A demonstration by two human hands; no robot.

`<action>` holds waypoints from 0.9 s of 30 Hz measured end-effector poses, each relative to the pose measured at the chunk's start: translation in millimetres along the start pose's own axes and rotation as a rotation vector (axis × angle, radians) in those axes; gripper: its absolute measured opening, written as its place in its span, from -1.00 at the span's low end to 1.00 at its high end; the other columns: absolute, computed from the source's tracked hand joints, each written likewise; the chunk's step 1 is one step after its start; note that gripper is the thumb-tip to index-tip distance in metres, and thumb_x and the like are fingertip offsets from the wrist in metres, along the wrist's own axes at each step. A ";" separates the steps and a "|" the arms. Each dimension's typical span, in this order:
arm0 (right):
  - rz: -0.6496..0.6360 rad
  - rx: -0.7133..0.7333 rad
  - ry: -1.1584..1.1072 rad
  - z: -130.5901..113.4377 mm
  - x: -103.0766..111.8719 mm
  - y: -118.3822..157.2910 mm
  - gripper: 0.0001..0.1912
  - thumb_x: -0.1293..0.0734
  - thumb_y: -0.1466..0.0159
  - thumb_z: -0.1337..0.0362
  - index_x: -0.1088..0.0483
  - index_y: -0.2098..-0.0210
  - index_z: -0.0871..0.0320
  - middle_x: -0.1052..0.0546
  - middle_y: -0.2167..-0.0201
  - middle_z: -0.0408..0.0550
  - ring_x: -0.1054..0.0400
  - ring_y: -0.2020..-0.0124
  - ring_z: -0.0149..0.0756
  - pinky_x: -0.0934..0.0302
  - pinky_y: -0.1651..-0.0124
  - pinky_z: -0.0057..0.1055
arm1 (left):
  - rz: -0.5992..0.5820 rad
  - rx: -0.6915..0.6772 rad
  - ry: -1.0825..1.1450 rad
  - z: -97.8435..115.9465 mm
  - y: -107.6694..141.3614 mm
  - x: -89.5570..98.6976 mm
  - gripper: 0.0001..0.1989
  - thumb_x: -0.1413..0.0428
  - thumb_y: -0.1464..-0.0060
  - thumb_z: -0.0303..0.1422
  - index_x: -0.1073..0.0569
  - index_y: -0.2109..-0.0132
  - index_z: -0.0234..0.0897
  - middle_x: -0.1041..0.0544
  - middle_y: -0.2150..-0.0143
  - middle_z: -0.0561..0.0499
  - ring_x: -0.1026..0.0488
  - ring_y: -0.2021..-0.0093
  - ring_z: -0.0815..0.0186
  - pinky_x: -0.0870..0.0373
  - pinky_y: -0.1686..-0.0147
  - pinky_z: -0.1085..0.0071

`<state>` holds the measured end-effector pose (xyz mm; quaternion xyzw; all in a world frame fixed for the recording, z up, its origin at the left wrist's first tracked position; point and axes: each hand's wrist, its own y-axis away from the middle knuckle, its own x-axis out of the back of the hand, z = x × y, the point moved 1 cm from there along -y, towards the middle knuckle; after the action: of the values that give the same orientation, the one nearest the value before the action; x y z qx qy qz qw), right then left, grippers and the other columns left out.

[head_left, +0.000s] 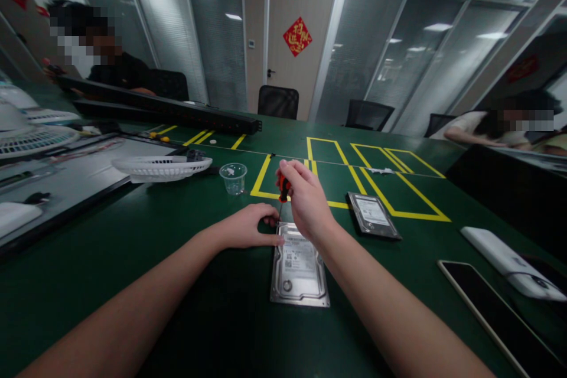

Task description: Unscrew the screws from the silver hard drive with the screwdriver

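Observation:
A silver hard drive (301,269) with a white label lies flat on the green table in front of me. My right hand (301,189) is closed round the red and black handle of a screwdriver (283,189). The shaft points down to the drive's far left corner. My left hand (248,225) rests at that same corner, thumb on the drive's top face and fingers curled by its edge, so the drive is held steady between them. Whether a screw sits under the tip is too small to tell. To the right lies a second hard drive (372,215).
A clear plastic cup (233,179) stands left of my hands, near a white fan grille (162,168). On the right are a phone (491,307) and a white device (509,263). Yellow tape (420,215) marks the table. Two people sit at the far left and right.

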<state>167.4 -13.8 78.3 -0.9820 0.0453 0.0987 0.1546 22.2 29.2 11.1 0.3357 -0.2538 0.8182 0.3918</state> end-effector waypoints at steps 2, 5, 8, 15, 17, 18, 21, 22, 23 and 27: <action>0.013 0.016 0.019 -1.3 1.0 0.4 -0.67 -0.34 -0.28 -0.03 -0.43 0.43 0.08 -0.37 0.48 -0.18 -0.17 0.48 -0.40 -0.03 0.44 -0.41 | -0.006 0.003 0.001 -0.3 0.0 0.0 -0.57 -0.30 -0.02 -0.03 -0.51 0.12 -0.27 -0.54 0.18 -0.04 -0.47 0.19 0.17 -0.39 0.20 0.31; 0.016 0.037 0.039 -1.4 2.3 -0.1 -0.67 -0.33 -0.28 -0.03 -0.48 0.41 0.09 -0.38 0.46 -0.16 -0.19 0.45 -0.40 -0.04 0.43 -0.41 | -0.013 -0.003 -0.006 -1.1 0.1 -0.2 -0.56 -0.30 -0.03 -0.02 -0.51 0.11 -0.27 -0.54 0.17 -0.05 -0.47 0.18 0.17 -0.39 0.20 0.32; 0.006 0.022 0.014 0.8 2.2 -1.5 -0.66 -0.33 -0.28 -0.05 -0.48 0.35 0.09 -0.39 0.47 -0.17 -0.21 0.44 -0.40 -0.04 0.43 -0.41 | -0.009 -0.011 -0.021 -1.8 0.3 -0.6 -0.57 -0.30 -0.04 -0.03 -0.51 0.12 -0.28 -0.53 0.18 -0.04 -0.47 0.19 0.18 -0.38 0.20 0.33; 0.071 -0.023 -0.055 5.0 0.8 -3.0 -0.65 -0.40 -0.20 -0.06 -0.33 0.38 0.07 -0.45 0.49 -0.19 -0.25 0.47 -0.39 -0.10 0.44 -0.42 | -0.007 -0.002 -0.016 -1.4 -0.1 -0.5 -0.56 -0.30 -0.02 -0.02 -0.51 0.13 -0.27 -0.53 0.19 -0.04 -0.47 0.19 0.18 -0.39 0.20 0.33; 0.069 -0.013 -0.039 4.3 1.2 -2.7 -0.66 -0.39 -0.22 -0.05 -0.34 0.39 0.08 -0.46 0.48 -0.18 -0.25 0.47 -0.39 -0.10 0.44 -0.42 | -0.003 0.000 -0.015 -0.9 0.0 -0.2 -0.56 -0.30 -0.01 -0.02 -0.51 0.13 -0.27 -0.54 0.19 -0.04 -0.47 0.19 0.18 -0.38 0.21 0.33; 0.067 -0.006 -0.029 3.8 1.4 -2.5 -0.67 -0.38 -0.22 -0.04 -0.35 0.40 0.08 -0.46 0.47 -0.17 -0.25 0.46 -0.39 -0.11 0.44 -0.42 | 0.000 0.000 -0.017 -0.6 0.0 -0.1 -0.56 -0.30 -0.01 -0.02 -0.51 0.13 -0.27 -0.54 0.19 -0.04 -0.47 0.19 0.18 -0.38 0.21 0.33; 0.058 0.015 -0.009 2.3 1.4 -1.6 -0.68 -0.38 -0.24 -0.01 -0.38 0.43 0.10 -0.43 0.46 -0.16 -0.21 0.47 -0.40 -0.11 0.45 -0.42 | 0.001 -0.004 -0.016 0.3 0.3 0.1 -0.57 -0.29 -0.03 -0.02 -0.51 0.13 -0.27 -0.54 0.19 -0.04 -0.47 0.19 0.17 -0.38 0.21 0.32; 0.055 0.023 -0.004 1.8 1.4 -1.3 -0.69 -0.38 -0.24 0.00 -0.39 0.45 0.10 -0.41 0.46 -0.17 -0.19 0.47 -0.41 -0.10 0.45 -0.42 | -0.001 -0.006 -0.013 0.6 0.3 0.1 -0.57 -0.30 -0.03 -0.03 -0.51 0.13 -0.27 -0.54 0.20 -0.04 -0.47 0.19 0.17 -0.38 0.21 0.32; 0.054 0.031 -0.001 1.4 1.3 -0.9 -0.69 -0.38 -0.24 0.01 -0.39 0.46 0.10 -0.39 0.47 -0.18 -0.18 0.48 -0.41 -0.10 0.46 -0.42 | 0.000 -0.007 -0.011 0.8 0.3 0.2 -0.58 -0.30 -0.03 -0.03 -0.51 0.13 -0.27 -0.54 0.20 -0.04 -0.47 0.19 0.18 -0.39 0.21 0.32; 0.043 0.051 0.029 0.4 2.2 -0.3 -0.71 -0.38 -0.24 0.01 -0.45 0.43 0.09 -0.35 0.50 -0.19 -0.16 0.47 -0.40 -0.09 0.46 -0.42 | 0.002 0.001 -0.011 0.8 0.2 0.2 -0.57 -0.31 -0.02 -0.04 -0.52 0.12 -0.28 -0.54 0.18 -0.04 -0.47 0.19 0.18 -0.40 0.19 0.31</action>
<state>169.5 -13.6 77.6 -0.9779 0.0710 0.0864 0.1767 22.2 28.6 11.8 0.3399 -0.2561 0.8168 0.3894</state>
